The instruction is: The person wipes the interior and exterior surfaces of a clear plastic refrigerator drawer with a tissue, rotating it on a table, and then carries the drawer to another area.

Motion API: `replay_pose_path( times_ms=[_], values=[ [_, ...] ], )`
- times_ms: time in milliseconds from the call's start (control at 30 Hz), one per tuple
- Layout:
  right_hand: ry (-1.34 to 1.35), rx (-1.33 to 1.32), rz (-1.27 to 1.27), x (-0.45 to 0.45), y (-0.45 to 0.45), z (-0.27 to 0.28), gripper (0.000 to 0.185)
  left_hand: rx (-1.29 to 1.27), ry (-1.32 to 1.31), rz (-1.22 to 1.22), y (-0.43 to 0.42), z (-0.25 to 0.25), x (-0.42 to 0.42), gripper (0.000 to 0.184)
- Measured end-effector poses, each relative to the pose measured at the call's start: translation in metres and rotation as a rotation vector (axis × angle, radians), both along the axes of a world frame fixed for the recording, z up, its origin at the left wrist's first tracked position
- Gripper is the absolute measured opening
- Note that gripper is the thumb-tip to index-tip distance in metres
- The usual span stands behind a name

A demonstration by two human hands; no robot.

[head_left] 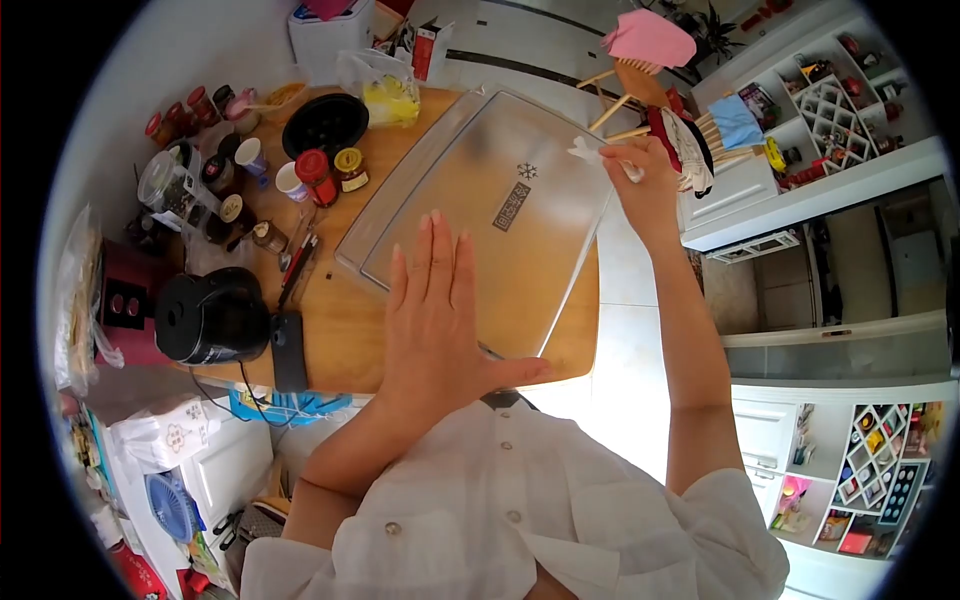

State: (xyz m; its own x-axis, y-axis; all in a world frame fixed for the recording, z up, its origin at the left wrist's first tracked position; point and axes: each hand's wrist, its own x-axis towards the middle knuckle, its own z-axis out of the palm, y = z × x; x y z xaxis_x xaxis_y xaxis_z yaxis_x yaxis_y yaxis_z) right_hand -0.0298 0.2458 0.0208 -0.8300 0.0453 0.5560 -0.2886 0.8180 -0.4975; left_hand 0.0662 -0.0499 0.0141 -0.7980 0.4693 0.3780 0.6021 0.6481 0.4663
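Note:
A clear plastic fridge drawer (pixel 545 255) with a snowflake mark and a dark label lies on the wooden table (pixel 330 345). Over its near left part my left hand (pixel 435 310) is spread flat, fingers stretched and thumb out to the right. Whether the palm presses on the plastic I cannot tell. At the drawer's right edge my right hand (pixel 645 180) is closed on a crumpled white tissue (pixel 583 150). Part of the tissue sticks out left of the fingers, above the drawer's far right corner.
Left on the table stand a black kettle-like appliance (pixel 210 315), a red-lidded jar (pixel 315 178), a yellow-lidded jar (pixel 351 168), paper cups (pixel 250 156) and a black round tray (pixel 325 123). A chair with a pink cover (pixel 650 40) stands beyond the table; white cabinets (pixel 740 190) line the right.

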Motion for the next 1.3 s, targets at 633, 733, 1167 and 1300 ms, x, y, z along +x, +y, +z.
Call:
replay_pose_path(
  times_ms=[633, 733, 1167, 1300],
  values=[
    [-0.592, -1.529, 0.069, 0.049, -0.028, -0.088, 0.015, -0.038, 0.009, 0.014, -0.001, -0.002, 0.0, 0.118],
    [-0.63, -1.732, 0.346, -0.004, -0.046, -0.13, 0.014, -0.034, 0.018, 0.014, 0.001, -0.003, 0.0, 0.117],
    [-0.423, -1.938, 0.599, 0.059, -0.072, -0.062, 0.041, -0.082, -0.006, 0.023, -0.002, 0.002, -0.001, 0.12],
    [-0.515, -1.865, 0.728, 0.103, -0.051, -0.064, 0.037, -0.062, -0.021, 0.02, -0.001, 0.0, -0.002, 0.119]
  ],
)
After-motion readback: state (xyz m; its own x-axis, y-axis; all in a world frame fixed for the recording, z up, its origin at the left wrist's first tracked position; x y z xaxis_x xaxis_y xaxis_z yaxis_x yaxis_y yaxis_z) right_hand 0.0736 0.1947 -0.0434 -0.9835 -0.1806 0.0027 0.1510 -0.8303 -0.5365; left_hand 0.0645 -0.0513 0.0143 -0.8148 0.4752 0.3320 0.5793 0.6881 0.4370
